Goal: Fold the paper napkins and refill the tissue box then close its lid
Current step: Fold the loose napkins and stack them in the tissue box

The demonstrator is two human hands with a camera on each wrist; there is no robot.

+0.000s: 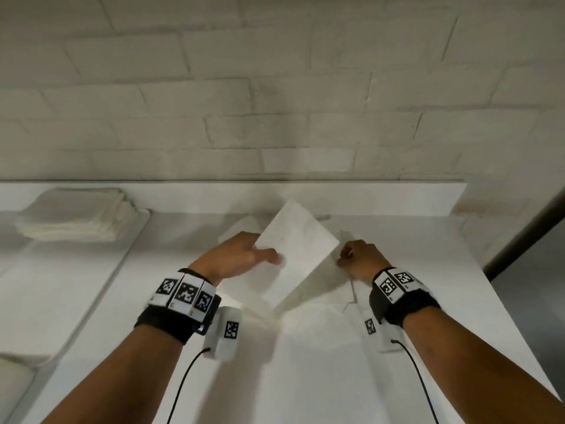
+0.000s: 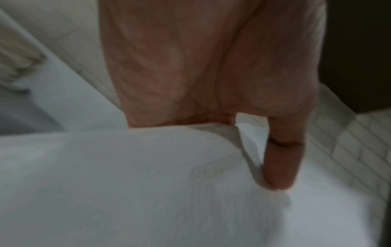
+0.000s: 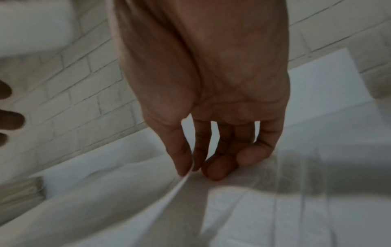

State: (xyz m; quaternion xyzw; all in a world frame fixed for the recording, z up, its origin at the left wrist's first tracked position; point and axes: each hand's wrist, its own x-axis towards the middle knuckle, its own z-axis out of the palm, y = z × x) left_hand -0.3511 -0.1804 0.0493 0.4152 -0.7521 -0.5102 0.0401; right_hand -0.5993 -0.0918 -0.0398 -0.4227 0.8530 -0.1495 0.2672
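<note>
Mid-fold at frame centre: left hand (image 1: 237, 255) and right hand (image 1: 359, 258) pinch one napkin (image 1: 295, 255); upper-left stack (image 1: 73, 218) folded, boxing apparently remains.

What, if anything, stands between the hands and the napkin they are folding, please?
Nothing visible does. The left hand already grips the napkin at its left edge, and the right hand pinches its right edge between thumb and fingers.
</note>
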